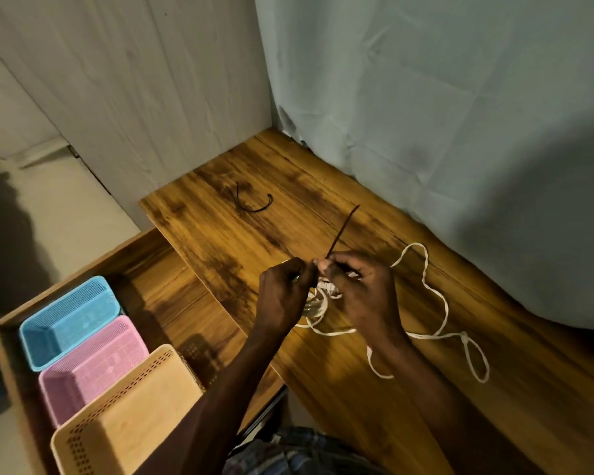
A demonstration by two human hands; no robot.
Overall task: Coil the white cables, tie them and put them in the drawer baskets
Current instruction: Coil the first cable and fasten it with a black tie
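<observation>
White cable (318, 305) sits partly coiled on the bench (408, 406), right under our hands, w/ the rest trailing loose to the right: one long wavy run loops out toward the curtain side, then comes back to a knotted loop (474, 358) lying flat on the wood. Coil itself is mostly hidden by our fingers, so we can't tell how many turns it has.

Our left hand (283, 289) has fingers curled in, pinching at the coil/tie area; exactly what the fingertips hold is hidden. Our right hand (357, 286) is curled too, thumb & forefinger pinching a thin dark tie (343, 231) whose free end sticks up and away from us at a slant. Both hands nearly touch, knuckle to knuckle, over the coil.

Further back on the bench lies a second dark tie (254, 204), bent into a curve, well apart from the cable.

To the left, below bench level, a wooden drawer (158, 286) stands pulled out. Three perforated baskets sit in a row in it, touching: blue basket (69, 320) farthest, pink basket (93, 365) in the middle, beige basket (124, 423) nearest us. Pale blue-grey curtain (460, 114) hangs behind the bench on the right; a light wall panel (134, 80) on the left.
</observation>
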